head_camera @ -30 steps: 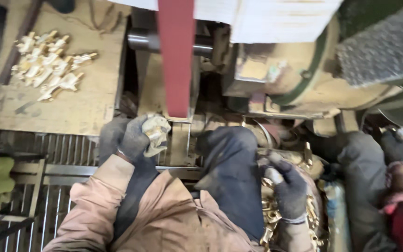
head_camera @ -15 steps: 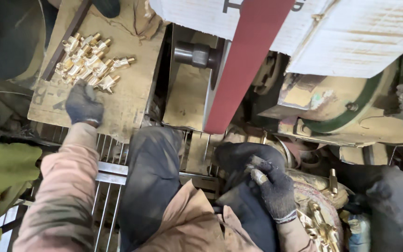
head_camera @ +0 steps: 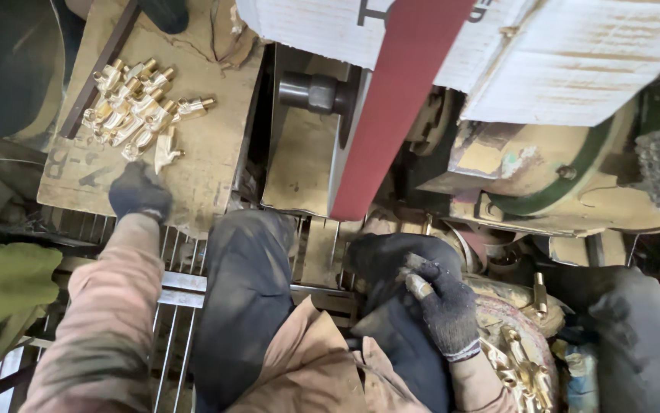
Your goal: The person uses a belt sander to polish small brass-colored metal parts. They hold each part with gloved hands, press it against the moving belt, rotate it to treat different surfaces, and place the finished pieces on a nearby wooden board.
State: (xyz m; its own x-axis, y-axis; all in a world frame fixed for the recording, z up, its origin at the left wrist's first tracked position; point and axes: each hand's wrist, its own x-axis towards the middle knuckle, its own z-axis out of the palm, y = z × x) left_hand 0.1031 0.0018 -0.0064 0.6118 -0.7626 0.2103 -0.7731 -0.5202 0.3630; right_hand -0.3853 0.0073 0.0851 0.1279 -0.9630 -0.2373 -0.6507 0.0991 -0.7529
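At the far left a green sleeve (head_camera: 1, 279) and a dark round shape above it were cut off by the frame, and what they belonged to could not be made out. The left hand (head_camera: 139, 191), in a dark glove, lay knuckles-up on a worn cardboard sheet (head_camera: 215, 145); its fingers curled down, and whether it held anything underneath could not be told. Just beyond its fingertips a single brass fitting (head_camera: 166, 155) lay loose, and farther up the sheet sat a heap of brass fittings (head_camera: 135, 107), packed side by side.

In the middle a red sanding belt (head_camera: 399, 107) ran down at a slant beside a dark roller (head_camera: 311, 92), its upper end hidden under a white cardboard box (head_camera: 575, 61), flat and dusty, with dark printed marks partly covered by the belt.

The right hand (head_camera: 445, 306), also gloved, rested on the dark trouser knee and was closed around a small brass piece (head_camera: 419, 287), only its tip showing. Lower right, more brass parts (head_camera: 521, 367) lay in a container, half hidden by the wrist. A grey shape at the right edge was too cropped to identify.
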